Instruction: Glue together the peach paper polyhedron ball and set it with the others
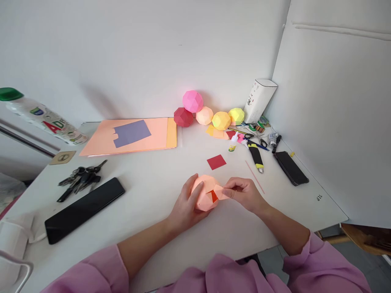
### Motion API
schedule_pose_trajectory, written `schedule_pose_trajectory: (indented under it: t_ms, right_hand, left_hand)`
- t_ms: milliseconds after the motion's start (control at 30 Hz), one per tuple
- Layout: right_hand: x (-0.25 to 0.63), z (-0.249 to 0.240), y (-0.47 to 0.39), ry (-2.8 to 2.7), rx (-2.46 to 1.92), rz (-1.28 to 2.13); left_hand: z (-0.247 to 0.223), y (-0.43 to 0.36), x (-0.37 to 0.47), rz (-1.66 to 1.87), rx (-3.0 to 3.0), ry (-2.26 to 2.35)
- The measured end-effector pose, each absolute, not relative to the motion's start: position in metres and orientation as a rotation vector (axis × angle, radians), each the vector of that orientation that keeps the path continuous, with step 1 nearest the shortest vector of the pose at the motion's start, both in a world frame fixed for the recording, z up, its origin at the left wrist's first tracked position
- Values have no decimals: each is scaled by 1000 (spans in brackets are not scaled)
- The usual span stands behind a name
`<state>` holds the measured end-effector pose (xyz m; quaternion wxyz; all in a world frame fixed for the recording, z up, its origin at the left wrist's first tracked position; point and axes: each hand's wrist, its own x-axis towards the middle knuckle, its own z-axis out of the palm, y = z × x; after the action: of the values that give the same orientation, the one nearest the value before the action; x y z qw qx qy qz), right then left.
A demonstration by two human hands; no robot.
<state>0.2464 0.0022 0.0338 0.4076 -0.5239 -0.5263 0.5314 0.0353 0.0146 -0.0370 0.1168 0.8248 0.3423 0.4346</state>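
Note:
A peach faceted paper ball (203, 203) rests in my left hand (185, 205), whose fingers and thumb wrap round its left side. On the ball's right side an opening shows a deep orange inside. Beside that gap a peach paper flap (219, 191) sticks out to the right, pinched between the thumb and fingers of my right hand (242, 193). A small dark red paper rectangle (216, 162) lies on the table just beyond the ball. Farther right is a thin pink strip (255, 176).
Finished-looking paper balls (221, 121) in several colours line the wall. A glue bottle (233, 140), a utility knife (255, 156), scissors (259, 139) and a phone (291, 168) lie at right. Peach sheets (97, 136), keys (81, 178) and a black slab-like device (85, 209) occupy the left.

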Motion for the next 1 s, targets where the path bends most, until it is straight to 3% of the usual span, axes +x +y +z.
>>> schedule_pose_trajectory:
  t_ms: [233, 1000]
  right_hand:
    - [245, 36, -1, -1481, -1349, 1197]
    - [242, 32, -3, -1419, -1377, 1345]
  left_hand:
    - [-38, 13, 36, 1291, 2418, 1034]
    - [-39, 15, 34, 1307, 2456, 991]
